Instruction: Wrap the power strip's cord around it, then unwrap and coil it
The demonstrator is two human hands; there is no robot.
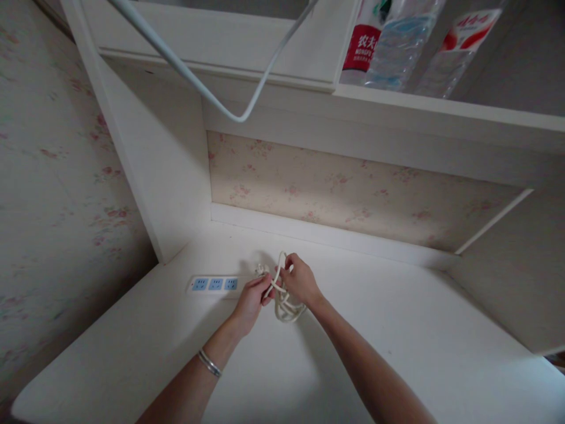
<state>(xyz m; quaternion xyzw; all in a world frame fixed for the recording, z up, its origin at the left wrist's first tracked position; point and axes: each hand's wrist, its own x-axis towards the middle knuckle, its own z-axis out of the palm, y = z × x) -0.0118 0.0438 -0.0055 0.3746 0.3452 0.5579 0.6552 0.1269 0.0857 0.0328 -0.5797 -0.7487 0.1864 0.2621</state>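
Note:
A white power cord hangs in a bundle of loops between my two hands, above the white desk. My left hand is closed on the cord, thumb on top, and a plug pokes out just past its fingertips. A loop of the same cord is pinched in the fingers of my right hand, close beside the left one. To the left of my hands a white power strip with blue sockets lies on the desk; its right end is partly hidden by my left hand.
The white desk runs under a shelf that holds several plastic bottles. A pale bent bar crosses the top of the view. Side panels and flowered wallpaper bound the desk.

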